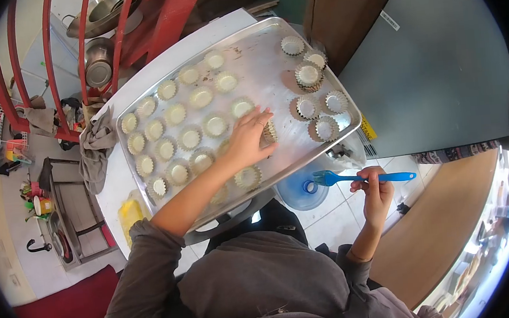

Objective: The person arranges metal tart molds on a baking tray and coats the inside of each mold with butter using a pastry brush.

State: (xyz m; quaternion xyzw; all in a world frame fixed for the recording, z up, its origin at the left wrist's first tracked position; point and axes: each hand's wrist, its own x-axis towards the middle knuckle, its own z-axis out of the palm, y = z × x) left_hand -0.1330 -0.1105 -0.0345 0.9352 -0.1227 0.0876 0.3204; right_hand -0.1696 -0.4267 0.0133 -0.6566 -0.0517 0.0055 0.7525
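Note:
My left hand (248,140) reaches over a large metal baking tray (261,51), thumb and fingers curled round a fluted tart tin (271,132) seen from its side. Whether that is one tin or a small stack, I cannot tell. In my right hand (378,195) is a blue pastry brush (399,176), gripped by the handle, its bristles pointing left beyond the tray's near edge. Several fluted tins (200,97) with pale, shiny insides stand in rows on the tray's left and middle. More tins (307,106), some stacked, sit at the right end. My forearm hides part of the near rows.
The tray rests on a white table (113,188), with a yellow packet (131,215) at its left corner and a grey cloth (96,150) beyond. A big grey panel (432,67) stands right of the tray. Below lies a blue water jug (302,192) on the tiled floor.

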